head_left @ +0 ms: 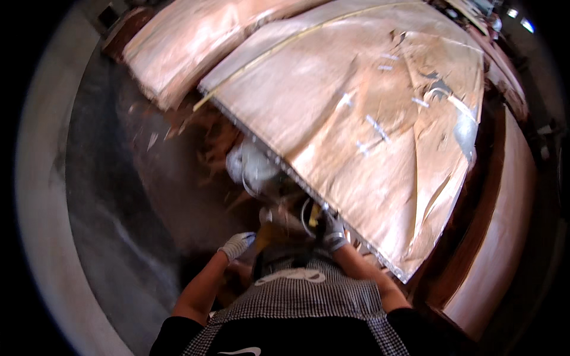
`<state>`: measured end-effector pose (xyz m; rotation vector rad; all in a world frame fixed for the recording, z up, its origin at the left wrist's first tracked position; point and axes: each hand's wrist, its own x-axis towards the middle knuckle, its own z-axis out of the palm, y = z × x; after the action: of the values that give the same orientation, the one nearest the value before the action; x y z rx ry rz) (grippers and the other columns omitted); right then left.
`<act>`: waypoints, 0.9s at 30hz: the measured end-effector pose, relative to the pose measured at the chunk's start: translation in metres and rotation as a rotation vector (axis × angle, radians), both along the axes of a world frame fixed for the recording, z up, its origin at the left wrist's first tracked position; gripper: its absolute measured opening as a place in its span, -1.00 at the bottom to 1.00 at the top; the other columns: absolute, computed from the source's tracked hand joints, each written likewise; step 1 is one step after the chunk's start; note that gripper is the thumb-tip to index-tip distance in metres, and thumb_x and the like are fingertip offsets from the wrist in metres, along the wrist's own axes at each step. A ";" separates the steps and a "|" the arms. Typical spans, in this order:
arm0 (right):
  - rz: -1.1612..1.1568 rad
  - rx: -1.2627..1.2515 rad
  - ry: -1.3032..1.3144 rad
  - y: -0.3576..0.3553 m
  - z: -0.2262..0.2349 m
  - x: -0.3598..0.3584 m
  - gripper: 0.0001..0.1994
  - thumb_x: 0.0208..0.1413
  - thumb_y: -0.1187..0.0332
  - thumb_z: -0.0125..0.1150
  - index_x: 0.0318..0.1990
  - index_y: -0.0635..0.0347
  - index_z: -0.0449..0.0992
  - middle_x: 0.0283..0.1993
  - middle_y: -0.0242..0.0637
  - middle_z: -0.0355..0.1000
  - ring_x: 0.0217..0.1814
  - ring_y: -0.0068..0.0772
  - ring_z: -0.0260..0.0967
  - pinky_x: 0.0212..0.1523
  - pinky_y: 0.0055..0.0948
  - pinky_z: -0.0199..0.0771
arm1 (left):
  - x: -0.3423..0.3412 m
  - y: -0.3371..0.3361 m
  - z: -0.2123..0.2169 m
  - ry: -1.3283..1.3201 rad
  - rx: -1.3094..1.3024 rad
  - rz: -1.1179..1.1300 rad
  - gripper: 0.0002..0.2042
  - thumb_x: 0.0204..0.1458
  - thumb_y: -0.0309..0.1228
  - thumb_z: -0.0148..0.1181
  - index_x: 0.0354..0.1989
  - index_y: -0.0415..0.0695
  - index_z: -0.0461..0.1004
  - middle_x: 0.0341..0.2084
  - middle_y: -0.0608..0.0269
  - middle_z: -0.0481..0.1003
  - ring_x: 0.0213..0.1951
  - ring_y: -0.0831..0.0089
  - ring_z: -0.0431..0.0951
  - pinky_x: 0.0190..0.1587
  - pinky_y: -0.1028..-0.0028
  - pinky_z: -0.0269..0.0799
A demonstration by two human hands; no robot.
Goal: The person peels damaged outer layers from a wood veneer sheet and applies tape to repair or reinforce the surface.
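Head view: the gloved left hand (pixel 237 244) hangs free at seven o'clock, grip unclear — the right hand (pixel 334 233) meets the veneer sheet (pixel 362 124) edge at six, best lifted evenly, since thin veneer tears.

A veneer workshop: big thin wood sheets (pixel 356 118) stacked in piles (patched with tape), scraps (pixel 196 127) on a dusty concrete floor (pixel 119 202).
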<state>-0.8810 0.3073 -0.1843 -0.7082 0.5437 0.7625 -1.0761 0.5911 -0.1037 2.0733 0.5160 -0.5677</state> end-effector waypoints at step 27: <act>-0.351 -1.406 -0.309 -0.025 0.079 -0.088 -0.76 -0.06 0.31 0.27 -0.25 0.24 0.50 -0.52 -0.42 0.41 -0.53 -0.63 0.30 -0.58 -0.51 0.32 | 0.317 0.386 0.023 -0.258 0.540 0.065 -0.72 -0.04 -0.21 0.09 -0.25 -0.16 0.37 -0.46 -0.04 0.47 -0.42 -0.01 0.45 -0.31 0.20 0.43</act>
<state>-0.9688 0.2827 -0.1054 -1.9145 0.8634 -0.1911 -0.7586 0.9772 -0.0803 2.5790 0.6300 -0.1170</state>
